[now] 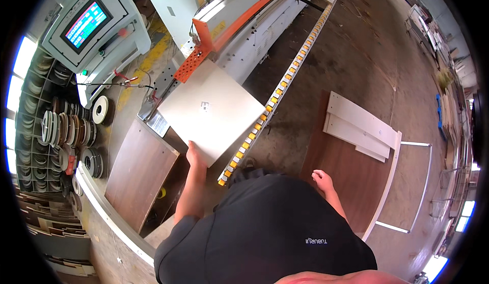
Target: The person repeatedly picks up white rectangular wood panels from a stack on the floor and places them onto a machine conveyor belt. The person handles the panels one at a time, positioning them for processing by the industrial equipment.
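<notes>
My left hand (196, 157) grips the near edge of a square pale board (211, 108) that lies flat at the infeed of a long machine (244, 16). The board's far corner sits under an orange perforated guard (191, 62). A rail of yellow rollers (285, 77) runs along the board's right side. My right hand (322, 179) hangs free over a dark brown panel (346, 174), fingers loosely curled, holding nothing.
A control panel with a lit screen (87, 24) stands upper left. Reels of edge tape (69, 131) fill a rack at left. A brown board (140, 177) lies beside me. Several white boards (359, 126) are stacked on the cart at right.
</notes>
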Demonstrator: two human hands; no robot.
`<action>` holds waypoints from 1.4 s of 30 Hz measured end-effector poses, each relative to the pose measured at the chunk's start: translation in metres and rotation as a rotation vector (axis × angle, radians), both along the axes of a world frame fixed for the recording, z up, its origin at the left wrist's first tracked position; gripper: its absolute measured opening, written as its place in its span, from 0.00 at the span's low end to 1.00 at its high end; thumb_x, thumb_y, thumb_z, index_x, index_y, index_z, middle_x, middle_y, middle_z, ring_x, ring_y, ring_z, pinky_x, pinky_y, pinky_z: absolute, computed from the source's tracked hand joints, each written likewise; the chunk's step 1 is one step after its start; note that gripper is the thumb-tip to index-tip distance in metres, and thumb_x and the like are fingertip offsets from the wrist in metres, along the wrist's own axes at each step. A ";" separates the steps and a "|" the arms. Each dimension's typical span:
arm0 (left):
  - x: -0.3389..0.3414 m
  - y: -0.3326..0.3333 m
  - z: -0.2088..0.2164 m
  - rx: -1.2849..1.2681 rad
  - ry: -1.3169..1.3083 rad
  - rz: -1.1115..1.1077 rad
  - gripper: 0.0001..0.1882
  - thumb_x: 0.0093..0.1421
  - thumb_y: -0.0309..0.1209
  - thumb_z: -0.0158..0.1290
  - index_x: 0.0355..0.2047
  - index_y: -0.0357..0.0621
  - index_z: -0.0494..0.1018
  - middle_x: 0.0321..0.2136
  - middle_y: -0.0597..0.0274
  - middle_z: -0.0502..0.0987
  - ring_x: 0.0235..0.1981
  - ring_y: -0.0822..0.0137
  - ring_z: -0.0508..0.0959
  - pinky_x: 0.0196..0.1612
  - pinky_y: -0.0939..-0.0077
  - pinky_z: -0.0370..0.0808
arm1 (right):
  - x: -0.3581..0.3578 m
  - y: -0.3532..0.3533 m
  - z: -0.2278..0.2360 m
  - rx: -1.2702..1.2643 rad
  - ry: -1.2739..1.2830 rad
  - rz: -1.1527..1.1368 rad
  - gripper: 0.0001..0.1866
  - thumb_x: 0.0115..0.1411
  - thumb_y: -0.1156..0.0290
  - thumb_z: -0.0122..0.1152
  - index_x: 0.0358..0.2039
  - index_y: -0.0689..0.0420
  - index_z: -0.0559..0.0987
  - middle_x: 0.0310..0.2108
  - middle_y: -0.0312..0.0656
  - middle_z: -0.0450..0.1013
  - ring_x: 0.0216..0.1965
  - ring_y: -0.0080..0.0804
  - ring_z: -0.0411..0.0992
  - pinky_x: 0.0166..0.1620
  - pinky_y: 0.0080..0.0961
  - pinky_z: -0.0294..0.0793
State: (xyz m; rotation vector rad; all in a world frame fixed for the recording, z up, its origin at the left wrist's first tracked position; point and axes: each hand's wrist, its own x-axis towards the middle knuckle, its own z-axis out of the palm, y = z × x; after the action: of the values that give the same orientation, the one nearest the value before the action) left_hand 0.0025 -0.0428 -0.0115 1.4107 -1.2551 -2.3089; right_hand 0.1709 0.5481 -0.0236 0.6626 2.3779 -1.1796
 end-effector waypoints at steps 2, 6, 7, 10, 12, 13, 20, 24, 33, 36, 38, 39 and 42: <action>-0.017 0.004 0.007 0.043 0.010 0.044 0.32 0.73 0.51 0.47 0.59 0.30 0.69 0.53 0.52 0.76 0.49 0.54 0.77 0.54 0.57 0.75 | 0.023 0.013 -0.015 -0.087 -0.024 -0.092 0.20 0.64 0.56 0.63 0.49 0.57 0.82 0.39 0.42 0.82 0.41 0.29 0.81 0.47 0.28 0.78; -0.045 0.007 0.012 0.142 0.052 0.051 0.32 0.75 0.50 0.42 0.64 0.35 0.64 0.62 0.52 0.71 0.59 0.51 0.73 0.63 0.51 0.70 | 0.053 0.000 -0.011 -0.140 -0.107 -0.242 0.16 0.65 0.60 0.62 0.46 0.58 0.83 0.36 0.39 0.82 0.36 0.24 0.80 0.43 0.25 0.78; -0.051 0.011 0.012 0.136 0.050 0.047 0.32 0.75 0.50 0.42 0.65 0.35 0.63 0.62 0.52 0.70 0.59 0.51 0.73 0.63 0.52 0.70 | 0.059 -0.005 -0.006 -0.138 -0.112 -0.264 0.16 0.65 0.60 0.62 0.46 0.58 0.83 0.35 0.39 0.82 0.36 0.24 0.79 0.43 0.25 0.78; -0.064 0.020 0.011 0.126 0.064 0.040 0.32 0.76 0.50 0.39 0.66 0.35 0.62 0.63 0.52 0.69 0.61 0.51 0.72 0.65 0.52 0.68 | 0.058 -0.041 0.043 -0.138 -0.177 -0.297 0.16 0.66 0.61 0.61 0.45 0.60 0.83 0.34 0.37 0.81 0.36 0.23 0.78 0.42 0.25 0.77; -0.076 0.027 0.005 0.137 0.118 0.005 0.32 0.76 0.50 0.38 0.67 0.35 0.61 0.64 0.52 0.68 0.61 0.50 0.71 0.65 0.53 0.68 | 0.076 -0.039 0.038 -0.133 -0.167 -0.228 0.16 0.65 0.61 0.61 0.44 0.61 0.83 0.34 0.37 0.81 0.37 0.24 0.78 0.43 0.25 0.77; -0.082 0.031 0.002 0.136 0.121 0.016 0.32 0.76 0.51 0.38 0.66 0.34 0.62 0.63 0.52 0.69 0.60 0.51 0.72 0.64 0.54 0.69 | 0.085 -0.037 0.034 -0.133 -0.160 -0.191 0.16 0.65 0.61 0.61 0.44 0.61 0.83 0.34 0.37 0.81 0.37 0.25 0.78 0.43 0.25 0.77; -0.146 0.069 -0.011 0.179 0.159 -0.020 0.34 0.75 0.53 0.39 0.68 0.39 0.60 0.66 0.55 0.66 0.64 0.50 0.68 0.67 0.50 0.65 | 0.114 -0.017 -0.003 -0.241 -0.193 -0.308 0.14 0.65 0.63 0.61 0.42 0.60 0.84 0.33 0.37 0.80 0.35 0.23 0.76 0.41 0.24 0.76; -0.179 0.092 0.004 0.246 0.014 -0.112 0.33 0.74 0.54 0.41 0.69 0.43 0.60 0.67 0.55 0.66 0.65 0.48 0.67 0.66 0.40 0.64 | 0.095 -0.001 0.021 -0.296 -0.178 -0.381 0.13 0.65 0.64 0.59 0.40 0.59 0.84 0.33 0.37 0.80 0.32 0.21 0.75 0.39 0.23 0.75; -0.157 0.168 0.020 -0.764 0.222 -0.221 0.19 0.67 0.37 0.51 0.51 0.35 0.69 0.41 0.51 0.76 0.34 0.58 0.76 0.37 0.59 0.76 | 0.120 0.076 -0.061 -0.524 -0.011 -0.631 0.15 0.65 0.65 0.61 0.43 0.64 0.83 0.38 0.42 0.82 0.39 0.27 0.81 0.45 0.23 0.79; -0.136 0.261 0.050 -0.584 0.249 -0.590 0.17 0.69 0.35 0.50 0.53 0.37 0.69 0.38 0.54 0.79 0.31 0.66 0.78 0.34 0.71 0.74 | 0.147 0.098 -0.080 -0.448 -0.088 -0.678 0.12 0.64 0.67 0.62 0.41 0.62 0.85 0.34 0.42 0.83 0.32 0.27 0.81 0.36 0.23 0.76; -0.130 0.304 0.050 -0.454 0.246 -0.917 0.15 0.70 0.33 0.49 0.52 0.38 0.71 0.34 0.59 0.80 0.29 0.70 0.78 0.32 0.76 0.72 | 0.154 0.104 -0.080 -0.435 -0.155 -0.688 0.12 0.64 0.65 0.61 0.37 0.60 0.85 0.28 0.39 0.81 0.28 0.27 0.77 0.32 0.24 0.73; -0.127 0.324 0.051 -0.430 0.225 -1.101 0.14 0.70 0.33 0.48 0.51 0.39 0.72 0.33 0.61 0.80 0.28 0.71 0.77 0.32 0.77 0.72 | 0.158 0.107 -0.078 -0.456 -0.171 -0.713 0.13 0.63 0.62 0.61 0.35 0.59 0.86 0.24 0.37 0.79 0.24 0.28 0.75 0.29 0.26 0.71; -0.133 0.375 0.018 -0.463 0.133 -1.527 0.16 0.70 0.37 0.51 0.51 0.39 0.74 0.36 0.60 0.81 0.31 0.71 0.80 0.33 0.77 0.74 | 0.157 0.114 -0.079 -0.252 -0.365 -0.525 0.19 0.63 0.52 0.60 0.34 0.56 0.87 0.26 0.40 0.80 0.25 0.31 0.77 0.31 0.30 0.72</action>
State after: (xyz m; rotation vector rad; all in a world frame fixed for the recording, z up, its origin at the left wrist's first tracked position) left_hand -0.1307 0.3322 0.0063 -0.0888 -3.1713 -2.1937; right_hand 0.3275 0.6617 -0.1021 1.3335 1.7649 -1.3853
